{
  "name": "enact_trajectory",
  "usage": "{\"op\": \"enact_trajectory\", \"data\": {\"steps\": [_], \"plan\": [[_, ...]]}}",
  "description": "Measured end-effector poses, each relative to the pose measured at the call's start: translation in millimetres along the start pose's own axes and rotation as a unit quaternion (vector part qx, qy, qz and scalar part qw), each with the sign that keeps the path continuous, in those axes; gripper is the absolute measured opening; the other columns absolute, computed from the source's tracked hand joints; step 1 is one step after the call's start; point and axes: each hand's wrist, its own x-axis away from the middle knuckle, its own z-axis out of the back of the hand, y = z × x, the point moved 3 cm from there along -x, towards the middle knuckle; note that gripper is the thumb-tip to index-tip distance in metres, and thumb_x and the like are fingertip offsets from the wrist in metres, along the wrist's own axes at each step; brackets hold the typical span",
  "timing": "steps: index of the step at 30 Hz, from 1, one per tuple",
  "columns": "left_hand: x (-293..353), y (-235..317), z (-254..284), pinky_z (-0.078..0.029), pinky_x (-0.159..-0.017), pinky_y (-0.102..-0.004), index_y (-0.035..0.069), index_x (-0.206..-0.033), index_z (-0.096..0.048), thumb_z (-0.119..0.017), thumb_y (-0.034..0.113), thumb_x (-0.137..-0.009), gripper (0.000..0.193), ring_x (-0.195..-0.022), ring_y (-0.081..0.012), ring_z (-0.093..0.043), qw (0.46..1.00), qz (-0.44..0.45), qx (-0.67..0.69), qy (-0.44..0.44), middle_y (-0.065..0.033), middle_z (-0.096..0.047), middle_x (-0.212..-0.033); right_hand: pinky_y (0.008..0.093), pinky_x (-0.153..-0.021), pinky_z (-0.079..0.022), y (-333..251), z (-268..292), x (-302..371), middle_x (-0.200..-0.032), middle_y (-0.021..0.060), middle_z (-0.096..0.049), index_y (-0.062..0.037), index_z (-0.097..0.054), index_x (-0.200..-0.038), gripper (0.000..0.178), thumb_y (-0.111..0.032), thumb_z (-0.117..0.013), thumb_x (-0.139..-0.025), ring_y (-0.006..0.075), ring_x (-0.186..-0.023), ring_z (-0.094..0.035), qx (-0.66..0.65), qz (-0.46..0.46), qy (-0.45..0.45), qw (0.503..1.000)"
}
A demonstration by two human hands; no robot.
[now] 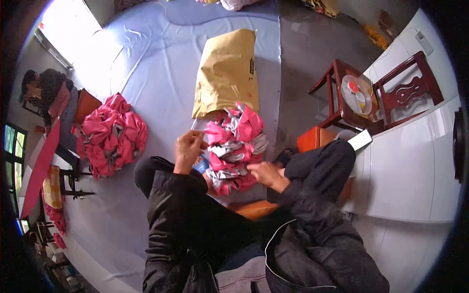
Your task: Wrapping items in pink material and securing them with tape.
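A stack of bunched pink and grey fabric pieces (235,151) lies between my knees, its far end against the mouth of a large tan sack (227,73). My left hand (189,147) is raised at the left side of the stack, fingers curled and pinched together. Whether something thin is between them is too small to tell. On the other side, my right hand (267,175) is closed at the right edge of the stack, its fingertips on the fabric. The sack lies flat on the sheet, stretching away from me.
A big heap of pink fabric (113,136) sits on the pale blue sheet (168,63) at left. Farther left, a person (53,97) is beside a long pink strip (41,171). At right stand a wooden chair (337,93) with a fan (356,93), and an orange-red box (312,139).
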Motion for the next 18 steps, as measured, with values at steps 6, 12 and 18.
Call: {"op": "enact_trajectory", "data": {"steps": [6, 12, 18], "plan": [[1, -23, -56, -0.053, -0.053, -0.0306, -0.001, -0.097, -0.069, -0.051, 0.005, -0.089, 0.02, -0.063, -0.0147, -0.066, 0.983, -0.079, -0.148, -0.08, -0.0078, -0.07, -0.074, 0.0517, -0.071, -0.053, 36, -59, 50, -0.084, 0.0177, -0.068, -0.0113, -0.068, -0.101, 0.022, -0.018, -0.064, -0.081, 0.041, -0.084, -0.066, 0.091, 0.042, -0.101, 0.99], [27, -101, -60, -0.053, -0.068, -0.0396, 0.01, -0.105, -0.069, -0.06, 0.012, -0.082, 0.025, -0.076, -0.0273, -0.068, 0.885, -0.151, -0.329, -0.294, -0.0124, -0.07, -0.088, 0.0485, -0.071, -0.054, -16, -72, 10, -0.088, 0.018, -0.069, -0.0076, -0.069, -0.097, 0.02, -0.017, -0.063, -0.08, 0.0404, -0.086, -0.066, -0.024, 0.085, -0.161, 0.983], [50, -64, -105, -0.051, -0.067, -0.049, 0.007, -0.097, -0.064, -0.058, 0.024, -0.087, 0.021, -0.077, -0.0395, -0.066, 0.824, -0.184, -0.431, -0.318, -0.0189, -0.067, -0.083, 0.0515, -0.064, -0.049, 24, -55, 23, -0.084, 0.0219, -0.067, -0.0082, -0.07, -0.1, 0.017, -0.014, -0.062, -0.086, 0.0433, -0.079, -0.064, -0.048, 0.086, -0.059, 0.993]]}}
